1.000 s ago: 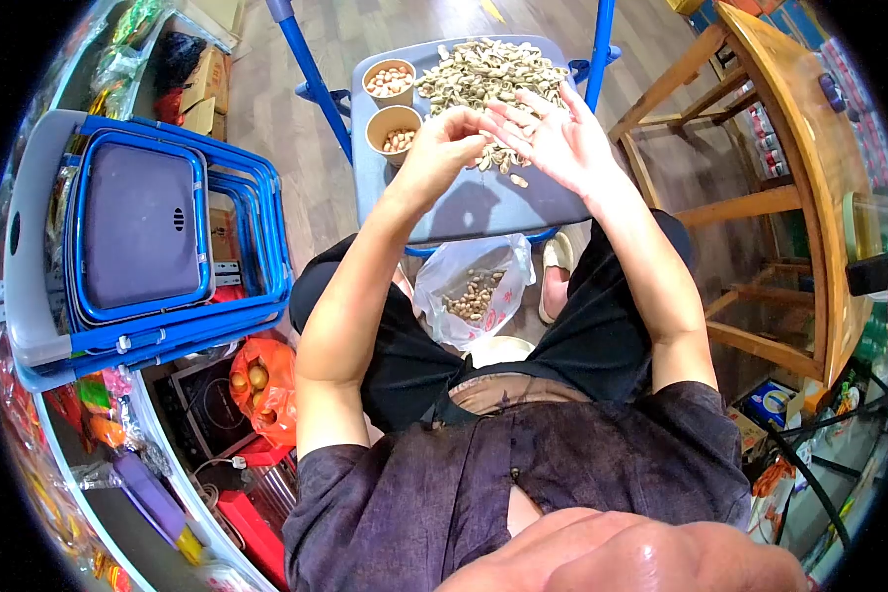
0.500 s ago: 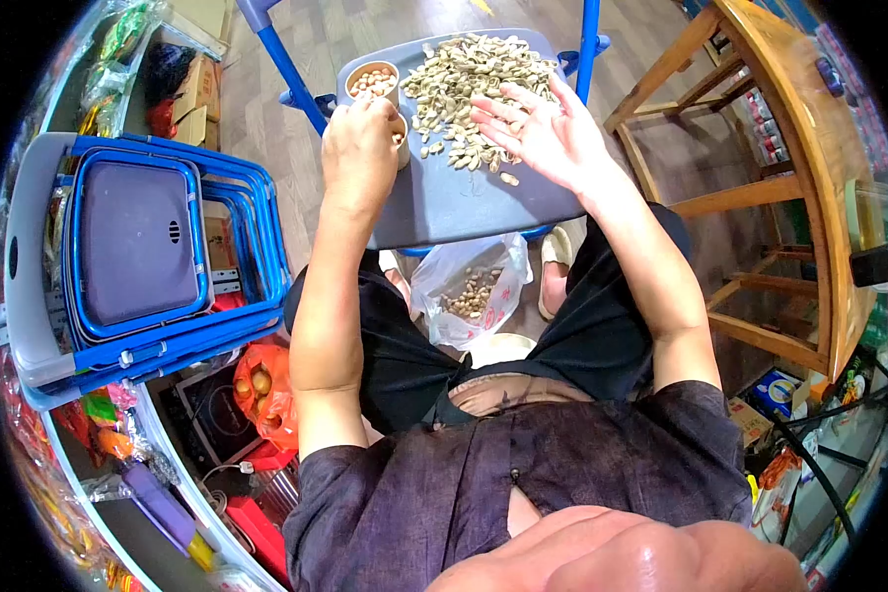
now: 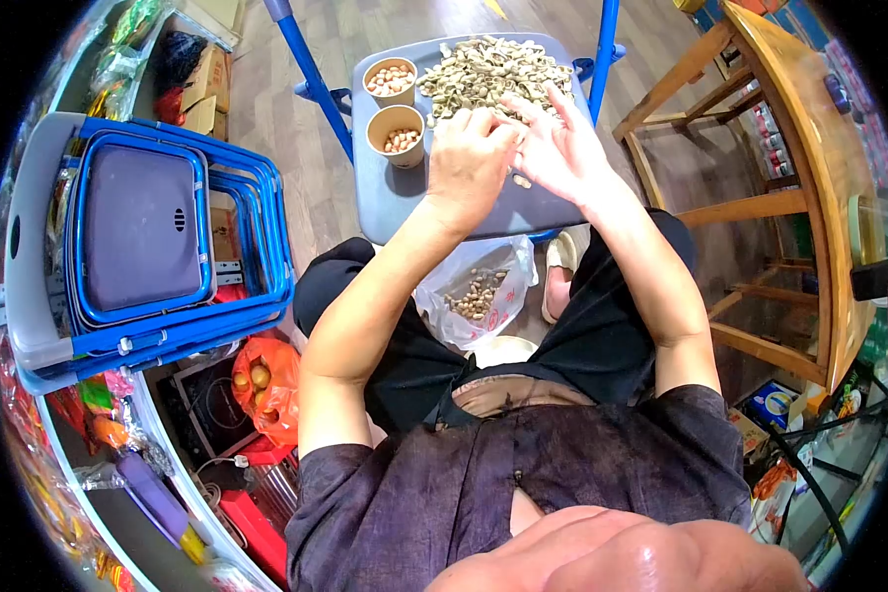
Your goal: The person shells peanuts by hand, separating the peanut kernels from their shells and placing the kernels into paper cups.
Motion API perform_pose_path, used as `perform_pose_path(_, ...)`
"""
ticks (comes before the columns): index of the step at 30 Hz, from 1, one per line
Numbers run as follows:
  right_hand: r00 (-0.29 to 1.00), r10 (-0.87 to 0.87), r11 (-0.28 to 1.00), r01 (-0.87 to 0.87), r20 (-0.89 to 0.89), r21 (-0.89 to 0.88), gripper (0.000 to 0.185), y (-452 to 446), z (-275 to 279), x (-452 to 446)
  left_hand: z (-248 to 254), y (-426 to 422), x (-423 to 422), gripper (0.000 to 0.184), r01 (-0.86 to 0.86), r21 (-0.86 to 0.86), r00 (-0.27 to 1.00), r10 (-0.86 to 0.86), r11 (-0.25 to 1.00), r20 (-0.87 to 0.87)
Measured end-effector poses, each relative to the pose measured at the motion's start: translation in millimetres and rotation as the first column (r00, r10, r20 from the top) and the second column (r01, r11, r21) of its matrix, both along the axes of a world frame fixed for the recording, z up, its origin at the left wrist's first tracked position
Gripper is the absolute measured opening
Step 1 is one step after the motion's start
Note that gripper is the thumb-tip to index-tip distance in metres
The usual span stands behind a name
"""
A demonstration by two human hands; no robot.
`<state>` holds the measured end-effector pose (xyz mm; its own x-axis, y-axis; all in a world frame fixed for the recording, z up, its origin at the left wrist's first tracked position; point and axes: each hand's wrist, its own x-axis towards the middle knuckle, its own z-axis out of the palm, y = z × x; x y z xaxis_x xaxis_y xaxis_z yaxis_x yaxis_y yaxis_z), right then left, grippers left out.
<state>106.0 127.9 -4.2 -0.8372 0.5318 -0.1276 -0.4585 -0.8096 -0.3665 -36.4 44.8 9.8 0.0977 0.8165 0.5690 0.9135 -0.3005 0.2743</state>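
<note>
My left hand (image 3: 467,163) is closed in a pinch against the palm side of my right hand; whatever is between its fingertips is too small to make out. My right hand (image 3: 565,156) is turned palm up with its fingers spread, over the front of a heap of peanut shells (image 3: 498,74). To the left of my hands stand two paper cups holding shelled peanuts: a rear cup (image 3: 393,97) and a fuller-view front cup (image 3: 409,158). One peanut (image 3: 521,182) lies on the grey stool seat (image 3: 390,212) just below my hands.
Under the seat's front edge, a clear plastic bag (image 3: 508,266) with unshelled peanuts sits between my legs. Folded blue-framed stools (image 3: 138,227) stand at left, above an orange bag (image 3: 276,380). A wooden table frame (image 3: 750,202) is on the right.
My left hand has moved right, away from the cups, to meet my right hand. The front cup is now uncovered. My right hand stays spread over the shells.
</note>
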Motion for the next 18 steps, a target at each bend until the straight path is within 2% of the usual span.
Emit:
perform_pose_path(3, 0.997, 0.038, 0.998, -0.036, -0.06, 0.042, 0.058, -2, 2, 4, -3, 1, -2, 0.014, 0.03, 0.002, 0.999, -0.03, 1.0, 0.044)
perform_pose_path(4, 0.997, 0.038, 0.998, -0.036, -0.061, 0.042, 0.058, -1, 1, 5, -5, 4, -4, 0.014, 0.079, -0.045, 0.972, -0.066, 0.996, 0.226)
perform_pose_path(5, 0.999, 0.004, 0.988, -0.011, 0.044, 0.151, 0.057, -1, 1, 5, -6, 6, -5, 0.014, 0.135, -0.083, 0.911, -0.091, 0.987, 0.402)
perform_pose_path(6, 0.989, -0.042, 0.965, 0.003, 0.145, 0.261, 0.057, 0, 1, 6, -8, 7, -6, 0.014, 0.135, -0.082, 0.911, -0.091, 0.987, 0.401)
perform_pose_path(7, 0.989, -0.043, 0.965, 0.004, 0.143, 0.262, 0.057, 0, 1, 6, -10, 8, -6, 0.013, 0.159, -0.134, 0.791, -0.044, 0.978, 0.61)
perform_pose_path(8, 0.952, -0.122, 0.917, -0.001, 0.282, 0.4, 0.054, -2, 0, 7, -12, 8, -7, 0.012, 0.193, -0.179, 0.625, 0.019, 0.965, 0.78)
perform_pose_path(10, 0.806, -0.324, 0.768, -0.081, 0.495, 0.635, 0.05, -4, 0, 7, -9, 8, -9, 0.011, 0.189, -0.228, 0.583, 0.078, 0.955, 0.809)
perform_pose_path(18, 0.804, -0.316, 0.679, -0.179, 0.504, 0.712, 0.04, -7, -3, 11, -14, 9, -9, 0.014, 0.209, -0.215, 0.567, 0.061, 0.954, 0.822)
